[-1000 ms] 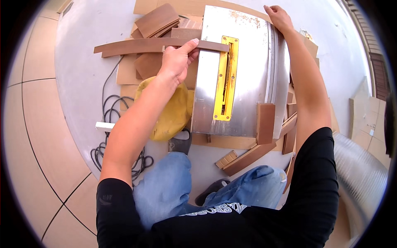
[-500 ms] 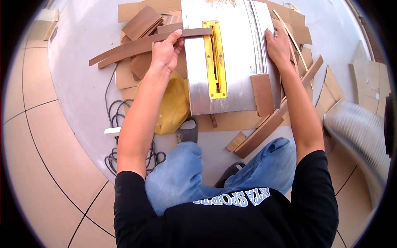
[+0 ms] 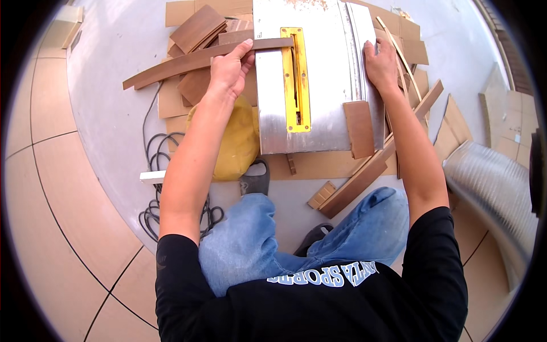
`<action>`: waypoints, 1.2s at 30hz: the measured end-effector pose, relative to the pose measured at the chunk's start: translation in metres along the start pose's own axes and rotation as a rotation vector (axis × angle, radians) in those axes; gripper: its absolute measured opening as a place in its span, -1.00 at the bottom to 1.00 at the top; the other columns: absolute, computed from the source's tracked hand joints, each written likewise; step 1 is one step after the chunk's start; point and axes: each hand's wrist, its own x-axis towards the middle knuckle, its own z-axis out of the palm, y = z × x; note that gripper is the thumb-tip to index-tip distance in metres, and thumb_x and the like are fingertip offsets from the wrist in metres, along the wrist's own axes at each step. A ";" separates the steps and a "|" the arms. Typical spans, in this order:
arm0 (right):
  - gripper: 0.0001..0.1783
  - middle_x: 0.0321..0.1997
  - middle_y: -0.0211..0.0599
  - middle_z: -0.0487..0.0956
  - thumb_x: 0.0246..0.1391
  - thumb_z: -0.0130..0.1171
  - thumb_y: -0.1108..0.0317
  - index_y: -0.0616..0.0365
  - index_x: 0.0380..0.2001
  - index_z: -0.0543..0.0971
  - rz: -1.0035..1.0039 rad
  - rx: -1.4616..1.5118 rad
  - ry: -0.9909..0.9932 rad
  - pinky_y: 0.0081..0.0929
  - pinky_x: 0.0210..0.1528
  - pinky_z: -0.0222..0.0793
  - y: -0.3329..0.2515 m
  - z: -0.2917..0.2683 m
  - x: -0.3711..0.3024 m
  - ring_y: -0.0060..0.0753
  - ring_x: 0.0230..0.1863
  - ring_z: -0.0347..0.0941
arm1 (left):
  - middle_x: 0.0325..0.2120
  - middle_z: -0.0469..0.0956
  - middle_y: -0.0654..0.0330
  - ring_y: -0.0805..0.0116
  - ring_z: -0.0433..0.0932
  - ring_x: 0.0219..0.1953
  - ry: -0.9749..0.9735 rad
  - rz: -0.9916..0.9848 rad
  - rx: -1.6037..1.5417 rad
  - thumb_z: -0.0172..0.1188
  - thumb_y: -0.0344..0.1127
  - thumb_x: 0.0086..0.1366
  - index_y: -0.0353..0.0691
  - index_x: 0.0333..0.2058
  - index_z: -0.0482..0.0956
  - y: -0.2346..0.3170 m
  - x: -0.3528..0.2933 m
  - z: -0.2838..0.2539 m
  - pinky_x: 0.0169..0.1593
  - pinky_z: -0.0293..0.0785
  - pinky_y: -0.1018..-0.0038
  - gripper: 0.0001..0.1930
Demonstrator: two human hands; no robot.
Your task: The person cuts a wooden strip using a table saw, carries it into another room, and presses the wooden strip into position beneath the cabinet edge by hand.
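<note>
My left hand is closed on a long, thin brown wood strip, thumb on top. The strip lies across the left edge of a silvery metal saw table, and its right end reaches the yellow slotted insert plate. The strip's other end extends left over a pile of boards. My right hand grips the table's right edge beside a metal rail, its lower fingers partly hidden. A short brown board lies on the table's near right corner. Any blade in the slot is hard to make out.
Brown boards are piled on cardboard at the left, with more offcuts at the near right. A yellow bag hangs by the table's left side. Black cable coils on the floor. A silvery ribbed duct stands right.
The view has shifted slightly. Both hands keep their holds, and the strip's right end stays at the yellow insert plate with little visible movement.
</note>
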 end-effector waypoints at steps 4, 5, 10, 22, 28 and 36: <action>-0.38 0.25 0.13 0.43 0.27 0.05 -0.03 0.29 0.16 0.47 -0.002 -0.002 -0.008 -0.13 0.34 0.23 -0.003 -0.002 0.003 0.13 0.30 0.32 | -0.35 0.61 0.21 0.44 0.57 -0.34 -0.013 0.011 -0.017 0.37 -0.41 0.28 -0.33 -0.25 0.61 0.000 0.001 0.000 -0.25 0.60 0.58 -0.85; -0.37 0.25 0.13 0.43 0.27 0.05 -0.03 0.29 0.16 0.47 -0.007 -0.006 -0.008 -0.13 0.34 0.23 -0.003 -0.003 0.005 0.13 0.30 0.32 | -0.35 0.61 0.21 0.44 0.57 -0.34 -0.013 0.012 -0.019 0.37 -0.41 0.28 -0.33 -0.25 0.61 0.001 0.002 0.001 -0.25 0.60 0.58 -0.85; -0.37 0.26 0.14 0.42 0.26 0.05 -0.03 0.29 0.17 0.47 -0.012 -0.015 -0.014 -0.12 0.34 0.23 -0.006 -0.003 0.004 0.14 0.30 0.32 | -0.36 0.60 0.22 0.43 0.57 -0.35 -0.022 -0.005 -0.021 0.36 -0.42 0.28 -0.34 -0.26 0.60 0.002 0.001 -0.003 -0.25 0.60 0.57 -0.86; -0.37 0.24 0.19 0.43 0.26 0.02 -0.05 0.25 0.17 0.47 -0.028 -0.027 -0.003 -0.07 0.32 0.25 0.000 -0.002 0.005 0.20 0.27 0.34 | -0.36 0.59 0.23 0.44 0.55 -0.35 -0.018 -0.004 -0.018 0.37 -0.43 0.27 -0.32 -0.26 0.60 0.000 -0.002 -0.002 -0.24 0.61 0.56 -0.86; -0.36 0.24 0.20 0.43 0.26 0.02 -0.06 0.25 0.17 0.47 -0.042 -0.037 0.008 -0.07 0.32 0.25 0.002 0.000 0.006 0.22 0.27 0.34 | -0.36 0.59 0.23 0.43 0.55 -0.35 -0.029 -0.011 -0.039 0.37 -0.43 0.27 -0.32 -0.25 0.60 -0.003 0.000 -0.005 -0.24 0.61 0.56 -0.85; -0.34 0.27 0.20 0.41 0.26 0.01 -0.06 0.25 0.20 0.45 -0.028 -0.041 -0.004 -0.08 0.34 0.23 0.006 0.005 0.006 0.21 0.29 0.32 | -0.35 0.60 0.22 0.43 0.55 -0.34 -0.029 -0.026 -0.028 0.37 -0.44 0.27 -0.32 -0.24 0.60 -0.003 -0.003 -0.006 -0.24 0.60 0.57 -0.85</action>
